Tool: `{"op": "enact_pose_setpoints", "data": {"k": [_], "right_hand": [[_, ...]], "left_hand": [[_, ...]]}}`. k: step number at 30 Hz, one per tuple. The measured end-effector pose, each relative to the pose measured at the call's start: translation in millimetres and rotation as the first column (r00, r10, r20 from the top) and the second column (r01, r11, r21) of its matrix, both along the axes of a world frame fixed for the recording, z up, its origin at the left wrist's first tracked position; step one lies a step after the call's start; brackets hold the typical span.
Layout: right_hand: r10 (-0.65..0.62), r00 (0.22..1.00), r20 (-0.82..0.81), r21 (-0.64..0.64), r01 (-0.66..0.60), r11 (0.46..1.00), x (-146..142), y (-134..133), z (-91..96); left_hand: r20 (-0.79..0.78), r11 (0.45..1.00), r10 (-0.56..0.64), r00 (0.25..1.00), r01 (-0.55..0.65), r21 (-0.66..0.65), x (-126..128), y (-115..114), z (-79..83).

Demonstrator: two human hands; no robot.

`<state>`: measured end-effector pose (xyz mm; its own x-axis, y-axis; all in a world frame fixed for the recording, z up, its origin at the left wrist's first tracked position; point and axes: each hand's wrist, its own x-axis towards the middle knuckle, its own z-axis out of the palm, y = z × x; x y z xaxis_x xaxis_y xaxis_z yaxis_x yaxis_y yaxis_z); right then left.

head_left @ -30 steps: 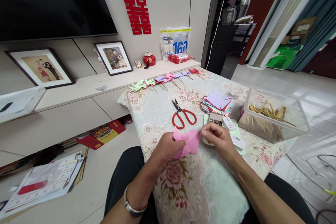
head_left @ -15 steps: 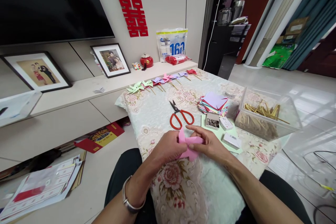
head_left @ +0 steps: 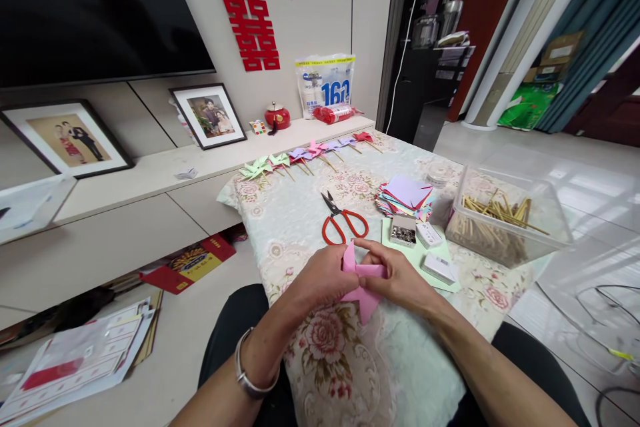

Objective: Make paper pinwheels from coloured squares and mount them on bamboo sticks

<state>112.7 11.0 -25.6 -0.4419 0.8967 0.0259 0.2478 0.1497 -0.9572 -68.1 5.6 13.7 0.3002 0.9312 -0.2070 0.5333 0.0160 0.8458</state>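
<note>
Pink paper point(head_left: 369, 307) part hidden by left hand point(head_left: 326, 273) and right hand point(head_left: 403, 273), both pinching it, some fingertips out of sight, curled flaps, 1 tip up, 1 pointing down.

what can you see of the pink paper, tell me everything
The pink paper looks thin, plain and matte, with folded-in flaps making a partly formed pinwheel shape. One pointed flap stands up between the hands, one lies toward the right, and another points down toward the person. The left hand grips its left side; the right hand holds its right side, thumb near the middle. It is over the tablecloth, on the person's side of the scissors. Fingers hide part of it.
</note>
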Motion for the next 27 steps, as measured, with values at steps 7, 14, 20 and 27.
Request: {"op": "enact_pose_setpoints", "data": {"k": [7,14,20,27], "right_hand": [[0.007,1.000,0.027,0.020,-0.008,1.000,-3,-2,0.1],[-0.062,0.991,-0.122,-0.136,0.045,0.990,-1,0,-5.1],[-0.178,0.939,-0.293,-0.218,0.116,0.969,-2,5,-7.3],[-0.253,0.890,-0.379,-0.235,0.171,0.957,-7,3,-9.6]], "left_hand": [[0.004,0.999,-0.051,0.999,0.051,-0.016,0,2,-1.4],[0.111,0.997,-0.010,0.994,0.019,-0.080,-10,5,-9.0],[0.508,0.958,0.195,0.839,-0.052,-0.283,-22,-8,-16.5],[0.698,0.927,0.368,0.614,-0.180,-0.331,16,-34,-26.9]]}}
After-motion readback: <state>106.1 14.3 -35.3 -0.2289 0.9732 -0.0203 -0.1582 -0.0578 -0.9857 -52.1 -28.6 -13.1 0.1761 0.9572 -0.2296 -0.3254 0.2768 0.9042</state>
